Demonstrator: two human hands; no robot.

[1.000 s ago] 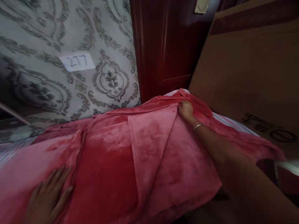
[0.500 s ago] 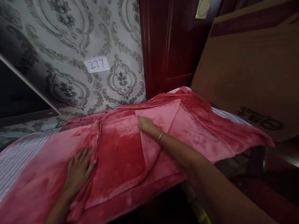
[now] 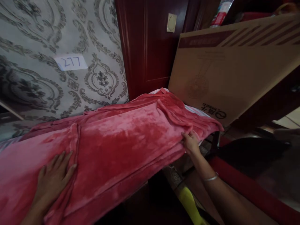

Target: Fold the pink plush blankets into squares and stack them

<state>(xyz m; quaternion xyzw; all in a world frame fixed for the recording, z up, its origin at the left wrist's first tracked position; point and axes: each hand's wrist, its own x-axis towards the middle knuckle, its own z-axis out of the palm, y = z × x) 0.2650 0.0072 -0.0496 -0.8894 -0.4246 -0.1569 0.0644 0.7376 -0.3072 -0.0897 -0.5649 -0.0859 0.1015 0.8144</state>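
Observation:
A pink-red plush blanket [image 3: 122,150] lies in folded layers along a long surface in front of me. My left hand [image 3: 52,178] rests flat on its left part, fingers spread, the thumb beside a raised fold [image 3: 75,137]. At the near right side my right hand [image 3: 191,142] pinches the blanket's edge between thumb and fingers. A bracelet [image 3: 211,178] circles the right wrist. From the far corner to this hand the top layer's end runs in a loose, rumpled fold [image 3: 173,117].
A large cardboard box [image 3: 211,72] leans behind the right end, with a bottle [image 3: 221,14] above it. Patterned wallpaper [image 3: 100,78] with a paper marked 277 [image 3: 71,62] and a dark red door [image 3: 152,47] stand behind. A yellow-green object [image 3: 188,203] lies below.
My right hand has moved right and toward me, carrying the blanket's folded-back edge out so the top layer lies flatter. My left hand stays on the blanket; the view has turned right.

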